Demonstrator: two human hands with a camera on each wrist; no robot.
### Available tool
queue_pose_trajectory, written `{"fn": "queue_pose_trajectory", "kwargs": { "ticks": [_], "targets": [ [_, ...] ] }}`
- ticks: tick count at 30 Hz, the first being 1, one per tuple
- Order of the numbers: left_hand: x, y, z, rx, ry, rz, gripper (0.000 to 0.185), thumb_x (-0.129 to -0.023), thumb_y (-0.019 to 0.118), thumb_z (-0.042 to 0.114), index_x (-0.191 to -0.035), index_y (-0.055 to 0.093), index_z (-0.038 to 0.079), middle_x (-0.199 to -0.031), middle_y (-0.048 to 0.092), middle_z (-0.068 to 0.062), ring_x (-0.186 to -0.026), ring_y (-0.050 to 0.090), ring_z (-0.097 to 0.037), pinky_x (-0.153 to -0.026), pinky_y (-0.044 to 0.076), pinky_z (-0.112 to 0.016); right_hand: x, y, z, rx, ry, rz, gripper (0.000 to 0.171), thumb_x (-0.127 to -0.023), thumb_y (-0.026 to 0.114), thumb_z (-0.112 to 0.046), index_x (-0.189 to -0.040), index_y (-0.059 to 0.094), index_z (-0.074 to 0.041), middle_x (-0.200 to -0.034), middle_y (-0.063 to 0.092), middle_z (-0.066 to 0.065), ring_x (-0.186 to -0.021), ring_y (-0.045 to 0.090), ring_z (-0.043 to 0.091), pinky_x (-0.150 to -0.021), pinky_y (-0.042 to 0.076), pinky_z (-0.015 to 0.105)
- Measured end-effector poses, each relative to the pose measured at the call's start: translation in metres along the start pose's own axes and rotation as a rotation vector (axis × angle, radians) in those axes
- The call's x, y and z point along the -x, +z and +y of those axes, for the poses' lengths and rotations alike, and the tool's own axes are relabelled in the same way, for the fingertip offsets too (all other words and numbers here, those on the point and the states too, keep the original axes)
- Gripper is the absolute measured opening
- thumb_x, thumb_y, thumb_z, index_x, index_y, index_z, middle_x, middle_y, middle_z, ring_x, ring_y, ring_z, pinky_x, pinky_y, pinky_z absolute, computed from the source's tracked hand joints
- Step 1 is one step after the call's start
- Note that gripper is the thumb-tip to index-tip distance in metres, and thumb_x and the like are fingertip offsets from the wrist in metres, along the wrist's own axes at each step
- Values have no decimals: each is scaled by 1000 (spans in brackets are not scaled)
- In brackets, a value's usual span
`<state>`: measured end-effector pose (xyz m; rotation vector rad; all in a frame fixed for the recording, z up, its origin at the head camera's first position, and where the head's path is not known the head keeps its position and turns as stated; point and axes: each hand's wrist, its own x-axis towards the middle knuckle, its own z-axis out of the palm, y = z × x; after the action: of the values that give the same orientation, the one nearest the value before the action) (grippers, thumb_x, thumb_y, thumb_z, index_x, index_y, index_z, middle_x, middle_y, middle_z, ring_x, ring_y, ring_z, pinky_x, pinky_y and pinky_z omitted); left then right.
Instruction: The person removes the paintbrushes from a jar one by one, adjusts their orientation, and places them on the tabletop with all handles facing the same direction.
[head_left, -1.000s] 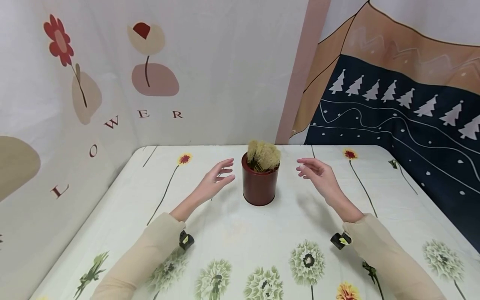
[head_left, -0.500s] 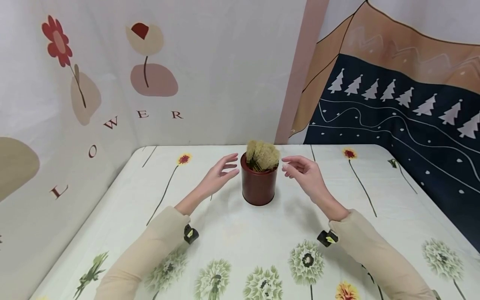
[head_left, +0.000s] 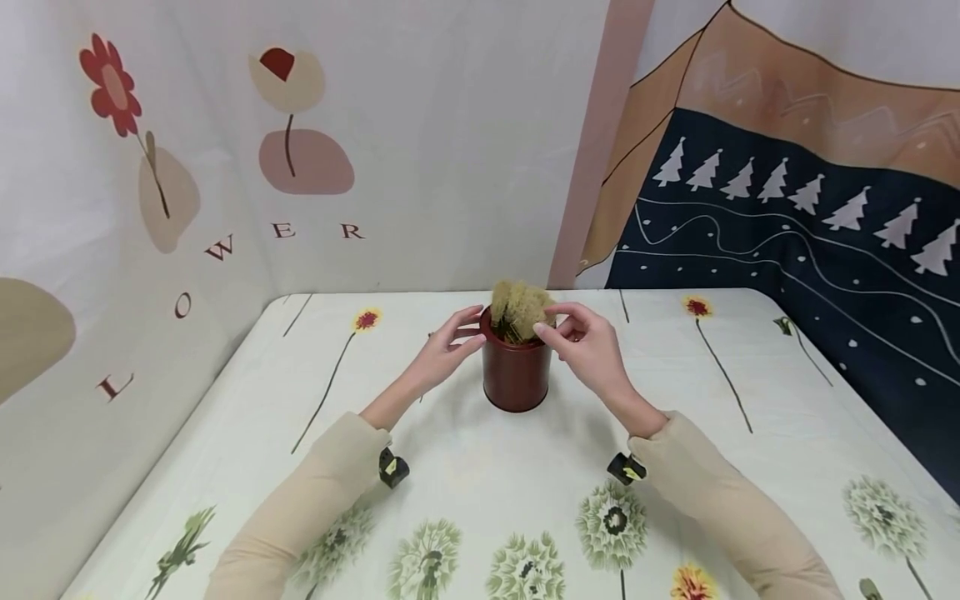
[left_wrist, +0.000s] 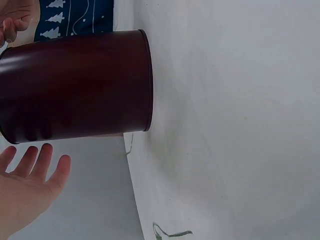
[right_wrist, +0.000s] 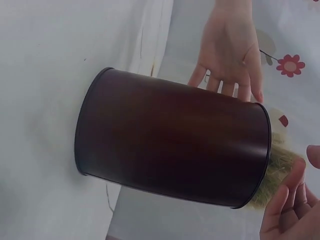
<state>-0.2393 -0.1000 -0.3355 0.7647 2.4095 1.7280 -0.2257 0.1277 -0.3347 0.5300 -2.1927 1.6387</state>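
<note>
A dark red tin can stands upright on the flowered tablecloth, with tan fluffy tufts sticking out of its top. My left hand is at the can's upper left, fingers straight. In the left wrist view that hand has a small gap to the can. My right hand is at the upper right, its loosely curved fingertips touching the tufts by the rim. The right wrist view shows the can, the tufts, my right hand and the left hand behind.
Printed cloth walls close the table in: a flower print on the left and back, a dark tree print on the right. Small black cameras sit at my wrists. The table edge runs near the bottom left.
Both hands have moved inward toward the can. The right hand travelled farther and now reaches the tufts, and the left hand has come close to the rim.
</note>
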Motion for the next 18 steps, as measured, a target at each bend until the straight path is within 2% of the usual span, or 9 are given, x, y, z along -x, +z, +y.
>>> {"fn": "queue_pose_trajectory", "kwargs": {
  "ticks": [4, 8, 11, 18],
  "targets": [
    [-3, 0, -5, 17, 8, 4, 51, -92, 48, 13, -136, 26, 0, -131, 35, -20, -116, 39, -31, -92, 35, -41, -1, 6, -12, 103, 34, 17, 33, -78, 68, -30, -101, 60, -8, -59, 50, 6, -51, 44, 19, -47, 37, 28],
    [-11, 1, -21, 25, 9, 14, 53, -91, 50, 16, -137, 27, 4, -131, 36, -18, -115, 40, -28, -91, 36, -40, -3, 9, -12, 149, 32, 36, 28, -78, 68, -26, -97, 60, -8, -59, 49, 5, -51, 43, 17, -47, 36, 26],
    [-16, 1, -32, 22, 2, 20, 54, -90, 52, 20, -137, 29, 9, -132, 37, -13, -115, 41, -24, -92, 36, -38, -3, 10, -10, 160, -8, 65, 22, -79, 67, -23, -93, 61, -7, -60, 50, 3, -52, 42, 15, -47, 35, 25],
    [-17, 1, -35, 14, 21, 30, 53, -89, 55, 24, -136, 32, 13, -130, 39, -11, -114, 42, -22, -92, 36, -39, -2, 10, -8, 169, -114, 129, 13, -82, 64, -16, -89, 68, -6, -70, 59, -1, -54, 43, 15, -47, 34, 23]
  ]
}}
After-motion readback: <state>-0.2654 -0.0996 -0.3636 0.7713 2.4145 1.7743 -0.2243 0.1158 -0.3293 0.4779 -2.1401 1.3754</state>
